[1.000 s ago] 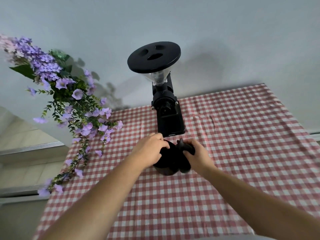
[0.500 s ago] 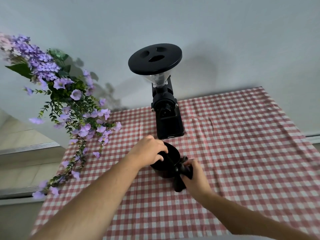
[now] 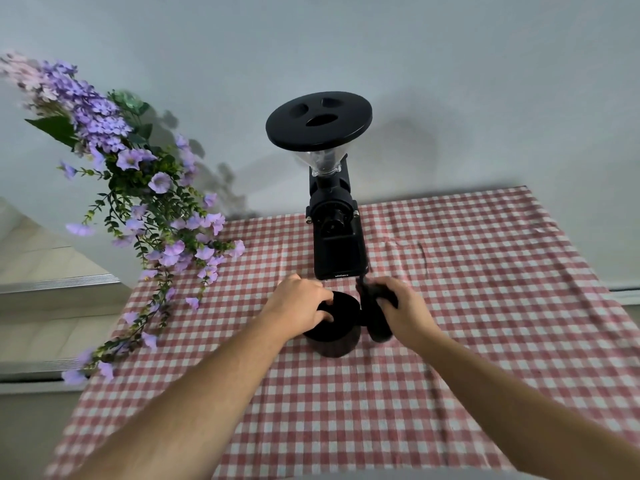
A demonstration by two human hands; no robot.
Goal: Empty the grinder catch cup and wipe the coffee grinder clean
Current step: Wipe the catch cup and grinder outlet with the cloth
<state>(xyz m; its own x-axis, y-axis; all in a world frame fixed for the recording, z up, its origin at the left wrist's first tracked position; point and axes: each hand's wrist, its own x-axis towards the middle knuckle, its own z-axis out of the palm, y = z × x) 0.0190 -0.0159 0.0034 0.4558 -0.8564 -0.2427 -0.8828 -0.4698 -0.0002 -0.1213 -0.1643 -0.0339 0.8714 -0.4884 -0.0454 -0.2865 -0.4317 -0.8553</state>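
Probably light and stiff, the catch cup [image 3: 334, 336] sits on the counter [image 3: 450, 341] under the left grip [image 3: 299, 306], fingers curled over its rim, a sound hold, while the right grip [image 3: 405, 308] clutches a soft cloth [image 3: 375, 320] alongside

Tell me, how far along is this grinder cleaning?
Done: the dark round catch cup is out of the tall black coffee grinder. In hand: the left hand grips its rim, the right hand holds a black cloth beside it. Left: apparently wiping the grinder.
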